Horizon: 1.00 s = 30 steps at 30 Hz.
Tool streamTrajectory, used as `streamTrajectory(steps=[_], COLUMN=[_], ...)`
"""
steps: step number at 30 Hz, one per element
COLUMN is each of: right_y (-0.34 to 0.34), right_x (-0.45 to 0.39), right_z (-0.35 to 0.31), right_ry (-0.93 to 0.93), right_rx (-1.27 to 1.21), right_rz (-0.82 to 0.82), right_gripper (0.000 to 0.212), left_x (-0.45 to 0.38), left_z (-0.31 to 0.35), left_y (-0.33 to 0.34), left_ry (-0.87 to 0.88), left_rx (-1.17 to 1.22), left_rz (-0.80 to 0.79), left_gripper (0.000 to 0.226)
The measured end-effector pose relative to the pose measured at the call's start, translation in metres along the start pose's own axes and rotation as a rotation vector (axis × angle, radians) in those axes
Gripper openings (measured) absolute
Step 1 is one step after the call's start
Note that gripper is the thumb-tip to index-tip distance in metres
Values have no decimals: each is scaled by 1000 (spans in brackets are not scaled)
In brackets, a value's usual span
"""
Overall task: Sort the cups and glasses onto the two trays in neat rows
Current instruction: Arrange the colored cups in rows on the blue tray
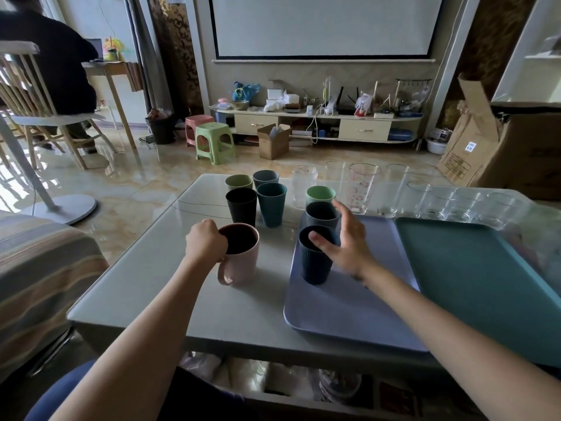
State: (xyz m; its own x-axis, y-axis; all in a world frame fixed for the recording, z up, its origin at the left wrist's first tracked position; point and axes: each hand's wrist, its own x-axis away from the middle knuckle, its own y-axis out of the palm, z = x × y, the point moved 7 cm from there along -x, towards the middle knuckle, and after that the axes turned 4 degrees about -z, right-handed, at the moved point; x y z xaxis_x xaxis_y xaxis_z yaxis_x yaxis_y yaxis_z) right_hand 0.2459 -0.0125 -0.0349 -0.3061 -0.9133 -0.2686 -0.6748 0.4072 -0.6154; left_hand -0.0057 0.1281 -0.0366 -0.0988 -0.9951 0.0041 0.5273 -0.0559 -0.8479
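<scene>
Our left hand [206,240] grips the pink mug [241,256] on the table [151,287]; our right hand [346,243] spreads loose beside the dark ribbed cup [315,262] on the lavender tray [349,305]. Loose cups [271,203] and glasses [362,186] crowd behind.

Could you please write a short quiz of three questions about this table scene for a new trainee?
1. True or false: the teal tray already holds cups.
2. What does the left hand grip? A) the pink mug B) a glass C) a tray
3. How many cups stand on the purple tray?

Key: 1. False, it holds nothing. 2. A. 3. Three: the green cup, the grey-blue ribbed cup and the dark blue ribbed cup, beside which the right hand is open.
</scene>
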Motion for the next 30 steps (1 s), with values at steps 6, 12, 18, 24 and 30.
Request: streamTrajectory(steps=[6, 12, 18, 24, 30], right_y=[28, 78, 100, 118, 99], right_x=[-48, -132, -183, -197, -193], right_z=[-52, -72, -46, -22, -35], right_ry=[-155, -106, 5, 7, -86], right_rx=[324, 757, 994, 849, 587], right_rz=[-40, -243, -351, -355, -256], right_gripper=[51, 47, 30, 28, 13], left_x=[-10, -49, -89, -112, -108], left_z=[-12, 31, 91, 83, 78], left_y=[-1, -36, 15, 54, 25], left_ry=[-121, 216, 506, 387, 357], left_rx=[124, -128, -337, -305, -145], left_rz=[-56, 256, 59, -62, 55], left_gripper=[22, 29, 25, 26, 10])
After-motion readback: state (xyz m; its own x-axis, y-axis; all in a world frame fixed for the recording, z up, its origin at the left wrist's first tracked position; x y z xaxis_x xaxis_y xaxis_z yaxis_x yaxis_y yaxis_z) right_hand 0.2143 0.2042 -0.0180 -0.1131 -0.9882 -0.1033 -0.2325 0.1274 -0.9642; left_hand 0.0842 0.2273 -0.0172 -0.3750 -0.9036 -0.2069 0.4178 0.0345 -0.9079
